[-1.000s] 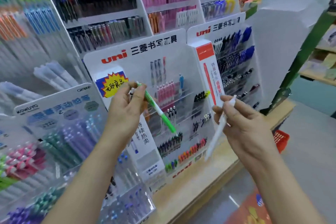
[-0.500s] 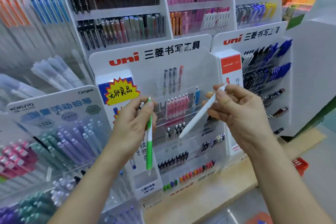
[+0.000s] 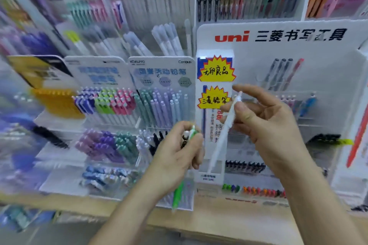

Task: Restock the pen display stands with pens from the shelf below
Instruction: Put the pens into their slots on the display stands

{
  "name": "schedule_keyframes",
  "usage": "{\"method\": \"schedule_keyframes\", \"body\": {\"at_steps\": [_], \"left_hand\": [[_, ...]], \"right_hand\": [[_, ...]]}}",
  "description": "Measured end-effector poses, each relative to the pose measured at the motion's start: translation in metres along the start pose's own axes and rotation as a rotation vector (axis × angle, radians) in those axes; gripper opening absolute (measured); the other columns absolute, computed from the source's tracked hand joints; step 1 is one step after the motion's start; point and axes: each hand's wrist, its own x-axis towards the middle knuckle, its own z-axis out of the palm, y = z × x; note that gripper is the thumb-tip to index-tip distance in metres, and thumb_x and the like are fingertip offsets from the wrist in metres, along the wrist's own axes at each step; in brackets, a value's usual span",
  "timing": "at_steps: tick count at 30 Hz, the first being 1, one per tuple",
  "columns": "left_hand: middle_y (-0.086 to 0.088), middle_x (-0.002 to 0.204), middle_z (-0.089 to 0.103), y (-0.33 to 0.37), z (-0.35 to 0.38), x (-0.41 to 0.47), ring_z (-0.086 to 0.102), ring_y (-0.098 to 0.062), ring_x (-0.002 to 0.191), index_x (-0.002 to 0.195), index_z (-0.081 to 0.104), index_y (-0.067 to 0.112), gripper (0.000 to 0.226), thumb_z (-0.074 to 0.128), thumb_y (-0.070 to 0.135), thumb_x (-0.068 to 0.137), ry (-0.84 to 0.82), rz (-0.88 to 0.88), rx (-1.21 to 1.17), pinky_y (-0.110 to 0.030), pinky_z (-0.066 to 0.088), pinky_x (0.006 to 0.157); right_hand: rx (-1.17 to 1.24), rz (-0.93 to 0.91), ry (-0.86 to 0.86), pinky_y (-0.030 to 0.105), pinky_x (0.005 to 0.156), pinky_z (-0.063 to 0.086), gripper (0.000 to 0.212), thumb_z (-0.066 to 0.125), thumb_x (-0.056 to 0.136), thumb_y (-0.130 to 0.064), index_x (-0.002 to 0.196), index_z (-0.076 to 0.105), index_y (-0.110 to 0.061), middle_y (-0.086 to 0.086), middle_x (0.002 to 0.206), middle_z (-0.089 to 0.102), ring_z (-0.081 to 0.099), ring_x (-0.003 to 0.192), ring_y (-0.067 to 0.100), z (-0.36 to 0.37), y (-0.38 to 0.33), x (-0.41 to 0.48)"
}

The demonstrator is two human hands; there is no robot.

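Observation:
My left hand grips a green and white pen that hangs tip down below the fist, in front of the Kokuyo Campus pencil stand. My right hand pinches a white pen between thumb and fingers, its tip slanting down to the left, before the white uni display stand. The two hands are close together but apart.
Clear acrylic tiers hold rows of pastel pencils, purple and teal pens and small black and coloured refills. Taller racks of pens fill the wall behind. A wooden shelf edge runs below the stands.
The view has swung left, bringing the Kokuyo stands to the centre. My left hand dropped with the green pen now hanging straight down; my right hand's white pen tilted more upright.

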Motion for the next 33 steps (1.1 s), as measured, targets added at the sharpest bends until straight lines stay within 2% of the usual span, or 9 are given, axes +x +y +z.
{"method": "schedule_keyframes", "body": {"at_steps": [4,8,15,19,21,24,29,31,33], "left_hand": [[0.008,0.046,0.04,-0.004,-0.038,-0.028,0.034,-0.004,0.04,0.092,0.048,0.007,0.005,0.049,0.005,0.096,0.107,-0.059,-0.102,-0.014,0.029,0.042],[0.01,0.054,0.043,-0.021,-0.085,-0.058,0.036,-0.008,0.045,0.077,0.062,0.026,0.013,0.069,0.032,0.086,0.197,-0.096,-0.074,-0.019,0.031,0.045],[0.012,0.057,0.047,-0.055,-0.191,-0.095,0.041,-0.009,0.055,0.076,0.057,0.031,0.02,0.059,0.049,0.084,0.268,-0.055,0.069,-0.028,0.033,0.054],[0.015,0.056,0.049,-0.083,-0.247,-0.109,0.042,-0.002,0.052,0.077,0.06,0.034,0.017,0.061,0.049,0.084,0.286,-0.1,0.071,-0.023,0.034,0.052],[0.013,0.054,0.048,-0.093,-0.272,-0.114,0.04,-0.002,0.047,0.076,0.061,0.033,0.015,0.062,0.045,0.086,0.273,-0.132,-0.011,-0.019,0.031,0.047],[0.01,0.046,0.04,-0.108,-0.302,-0.118,0.033,-0.005,0.041,0.079,0.057,0.021,0.013,0.06,0.026,0.09,0.35,-0.213,-0.188,-0.016,0.027,0.04],[-0.001,0.053,0.038,-0.16,-0.336,-0.131,0.033,-0.011,0.044,0.081,0.051,0.012,0.017,0.053,0.015,0.098,0.563,-0.358,-0.194,-0.022,0.028,0.042],[-0.001,0.054,0.039,-0.181,-0.347,-0.137,0.034,-0.009,0.042,0.081,0.051,0.011,0.017,0.05,0.012,0.099,0.61,-0.422,-0.155,-0.02,0.029,0.042],[0.001,0.056,0.042,-0.195,-0.356,-0.139,0.034,-0.007,0.041,0.08,0.052,0.014,0.017,0.052,0.013,0.097,0.639,-0.451,-0.102,-0.021,0.028,0.043]], "right_hand": [[-0.028,-0.052,-0.021,0.028,0.066,0.057,0.025,0.068,0.079,-0.02,0.104,0.064,-0.02,0.01,0.086,0.076,0.073,0.082,0.024,0.047,0.006,0.002],[0.003,-0.067,-0.022,0.026,0.061,0.057,0.018,0.069,0.076,-0.015,0.089,0.057,-0.015,0.006,0.07,0.071,0.072,0.07,0.019,0.104,0.018,0.006],[-0.026,0.049,-0.168,0.027,0.064,0.059,0.011,0.062,0.088,-0.002,0.091,0.063,-0.013,0.002,0.071,0.068,0.067,0.067,0.016,0.217,0.058,0.012],[-0.222,0.073,-0.238,0.028,0.063,0.058,0.013,0.066,0.086,-0.002,0.091,0.062,-0.013,0.021,0.082,0.068,0.069,0.071,0.018,0.268,0.077,0.016],[-0.343,0.037,-0.285,0.03,0.063,0.056,0.017,0.068,0.087,-0.003,0.088,0.063,-0.019,0.022,0.082,0.069,0.069,0.069,0.022,0.289,0.086,0.019],[-0.577,-0.039,-0.363,0.037,0.067,0.053,0.021,0.073,0.084,-0.004,0.084,0.067,-0.025,0.016,0.074,0.069,0.064,0.064,0.02,0.32,0.093,0.026],[-0.974,-0.163,-0.494,0.025,0.066,0.047,0.016,0.074,0.084,-0.011,0.08,0.069,-0.025,-0.01,0.065,0.064,0.062,0.061,0.009,0.364,0.112,0.043],[-1.137,-0.24,-0.595,0.026,0.073,0.046,0.008,0.071,0.087,-0.012,0.094,0.073,-0.015,-0.006,0.077,0.067,0.063,0.072,0.011,0.383,0.133,0.042],[-1.252,-0.236,-0.723,0.034,0.083,0.05,0.014,0.066,0.091,-0.012,0.104,0.071,-0.011,0.003,0.096,0.072,0.065,0.092,0.021,0.395,0.162,0.039]]}}
